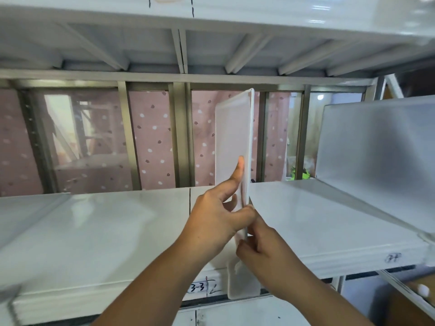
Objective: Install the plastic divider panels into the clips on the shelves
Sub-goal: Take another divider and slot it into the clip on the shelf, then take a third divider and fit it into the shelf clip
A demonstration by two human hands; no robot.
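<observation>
A translucent white plastic divider panel stands upright, edge-on to me, over the middle of the white shelf. My left hand grips its near edge, the forefinger stretched up along the left face and the thumb across the edge. My right hand pinches the same edge lower down, near the shelf's front lip. A white plastic clip piece hangs over that lip just below my hands. A second frosted divider panel stands upright on the shelf at the right.
Another white shelf with ribbed underside runs overhead. Metal uprights and a pink dotted wall lie behind. A hand-written "3-3" label marks the front lip. A lower shelf edge shows at bottom right.
</observation>
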